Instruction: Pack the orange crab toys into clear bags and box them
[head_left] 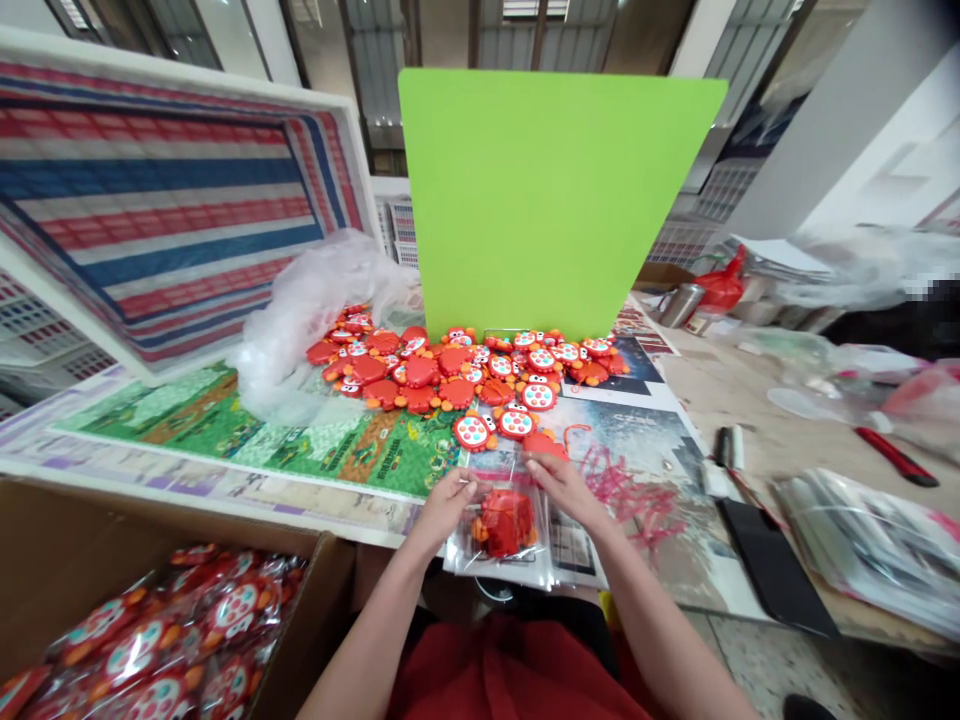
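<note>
A clear plastic bag (541, 560) with a red crab toy (507, 520) in it is at the table's front edge. My left hand (448, 500) pinches the bag's upper left side, and my right hand (564, 488) closes on its upper right side. Right beyond the bag lie loose red crab toys, the nearest (546, 444) close to my right fingertips. Others behind show white bellies with coloured dots, such as this crab toy (517, 422). Some lie with plain red backs up. My fingertips are small in view, so the exact grip on the plastic is partly hidden.
An upright green board (555, 200) stands behind the pile. At lower left a cardboard box (326, 570) holds several bagged crab toys. A crate lined with striped cloth (187, 220) tilts at left. Pink strips (637, 500), a black tray (772, 565) and stacked bags (870, 550) lie rightward.
</note>
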